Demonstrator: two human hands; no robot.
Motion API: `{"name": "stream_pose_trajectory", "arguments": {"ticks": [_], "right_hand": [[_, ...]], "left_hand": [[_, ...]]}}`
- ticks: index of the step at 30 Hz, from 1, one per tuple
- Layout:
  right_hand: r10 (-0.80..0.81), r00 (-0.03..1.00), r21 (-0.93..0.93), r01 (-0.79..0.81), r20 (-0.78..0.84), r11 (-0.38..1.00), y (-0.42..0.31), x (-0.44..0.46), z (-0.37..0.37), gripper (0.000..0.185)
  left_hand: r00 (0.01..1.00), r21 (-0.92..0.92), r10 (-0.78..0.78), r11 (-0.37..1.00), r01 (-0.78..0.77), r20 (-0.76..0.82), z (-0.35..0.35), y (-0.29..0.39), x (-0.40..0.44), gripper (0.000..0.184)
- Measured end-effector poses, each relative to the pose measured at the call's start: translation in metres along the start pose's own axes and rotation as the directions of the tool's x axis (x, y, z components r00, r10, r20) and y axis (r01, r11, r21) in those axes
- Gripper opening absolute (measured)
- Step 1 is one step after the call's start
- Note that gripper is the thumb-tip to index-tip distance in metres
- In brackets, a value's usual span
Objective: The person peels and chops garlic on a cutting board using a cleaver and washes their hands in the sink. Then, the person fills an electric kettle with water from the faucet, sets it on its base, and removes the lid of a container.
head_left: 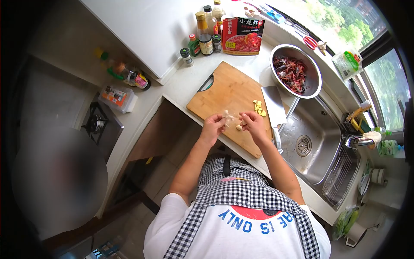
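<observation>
Over the near edge of a wooden cutting board [224, 88], my left hand [213, 128] pinches thin, pale papery garlic skin [228, 117]. Close by on the right, the closed fingers of my right hand [254, 125] grip a small garlic clove [243, 123], mostly covered by the fingertips. A pale clove [239, 127] lies on the board between my hands. Yellow chopped pieces [258, 108], looking like ginger, sit just beyond my right hand. A cleaver [274, 105] rests along the board's right side, its white handle pointing toward me.
A metal bowl [319, 82] of red crayfish stands behind the sink [321, 159]. Sauce bottles [205, 36] and a red seasoning packet [243, 41] stand at the back. Red-handled scissors [309, 42] lie on the windowsill. A stove [103, 129] is at left.
</observation>
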State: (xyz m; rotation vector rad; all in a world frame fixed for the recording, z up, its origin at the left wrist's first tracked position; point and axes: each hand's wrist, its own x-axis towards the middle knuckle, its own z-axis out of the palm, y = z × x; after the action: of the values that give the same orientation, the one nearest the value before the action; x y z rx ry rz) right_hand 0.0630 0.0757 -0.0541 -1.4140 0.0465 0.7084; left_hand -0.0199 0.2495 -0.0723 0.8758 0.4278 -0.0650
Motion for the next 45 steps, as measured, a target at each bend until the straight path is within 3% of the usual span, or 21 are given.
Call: {"name": "stream_pose_trajectory", "arguments": {"ticks": [1, 3, 7, 11, 17, 20, 26, 35, 45], "right_hand": [[-0.074, 0.997, -0.226, 0.070, -0.008, 0.972, 0.004, 0.004, -0.004, 0.024], [-0.220, 0.975, -0.630, 0.190, 0.030, 0.753, 0.005, 0.011, -0.004, 0.023], [-0.335, 0.879, -0.673, 0.475, 0.339, 0.566, 0.004, 0.020, 0.011, 0.024], [-0.270, 0.870, -0.728, 0.494, 0.413, 0.476, 0.008, 0.022, 0.014, 0.027], [-0.235, 0.927, -0.474, 0.353, 0.291, 0.806, 0.017, 0.016, 0.000, 0.028], [-0.299, 0.929, -0.276, 0.354, 0.219, 0.894, 0.011, 0.005, 0.002, 0.026], [-0.411, 0.889, -0.322, 0.457, 0.203, 0.829, -0.007, -0.019, 0.017, 0.022], [-0.178, 0.982, -0.068, 0.183, 0.066, 0.981, -0.008, -0.021, 0.016, 0.015], [-0.258, 0.949, -0.155, 0.287, 0.181, 0.945, 0.002, -0.017, 0.009, 0.017]], "left_hand": [[0.999, -0.048, -0.010, 0.999, 0.008, -0.036, -0.001, -0.001, -0.003, 0.007], [0.994, -0.144, -0.032, 0.989, 0.016, -0.106, -0.005, -0.001, -0.008, 0.007], [0.996, -0.257, -0.053, 0.966, 0.035, -0.066, -0.005, -0.006, -0.011, 0.005], [0.999, -0.279, -0.032, 0.960, 0.018, -0.044, -0.002, -0.006, -0.015, 0.004], [0.998, -0.240, 0.030, 0.970, -0.043, -0.059, 0.004, 0.000, -0.021, 0.008], [0.994, -0.198, 0.070, 0.977, -0.085, -0.078, 0.008, 0.001, -0.022, 0.011], [0.989, -0.149, 0.118, 0.980, -0.131, -0.094, 0.015, -0.003, -0.018, 0.013], [1.000, 0.030, 0.030, 0.999, -0.030, -0.001, 0.022, 0.008, -0.027, 0.014], [0.996, 0.282, 0.084, 0.956, -0.081, 0.000, 0.022, 0.015, -0.030, 0.009]]}}
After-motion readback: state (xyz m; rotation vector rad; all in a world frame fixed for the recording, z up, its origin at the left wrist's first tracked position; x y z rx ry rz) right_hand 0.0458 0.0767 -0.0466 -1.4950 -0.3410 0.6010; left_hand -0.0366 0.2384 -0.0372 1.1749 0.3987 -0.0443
